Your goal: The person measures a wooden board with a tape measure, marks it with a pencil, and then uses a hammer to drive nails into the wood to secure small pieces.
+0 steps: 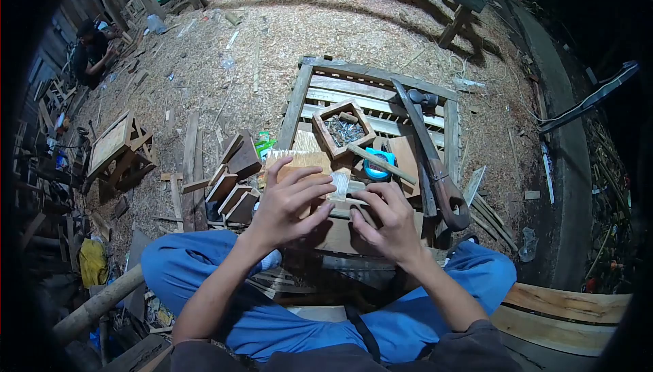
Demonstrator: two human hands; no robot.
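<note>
My left hand point(292, 198) is over the front of a low work surface, its fingers apart and reaching across a pale wooden board point(305, 162) with a rough edge. To its right, my right hand point(389, 223) hovers over a wooden plank point(335, 236), fingers bent, with a gap between thumb and fingertips. Nothing shows in either hand. Just beyond them lie a wooden stick point(381, 159) and a turquoise tape measure point(373, 173). Behind these stands a square wooden box point(325, 139) of nails point(345, 132). A handsaw point(435, 168) slants along the right side.
A hammer point(423, 98) lies on the slatted wooden frame point(381, 71). Cut wood blocks point(235, 202) are stacked at left, near a small wooden stool point(112, 144). Wood shavings point(272, 52) cover the ground. Another person point(92, 55) sits at far left.
</note>
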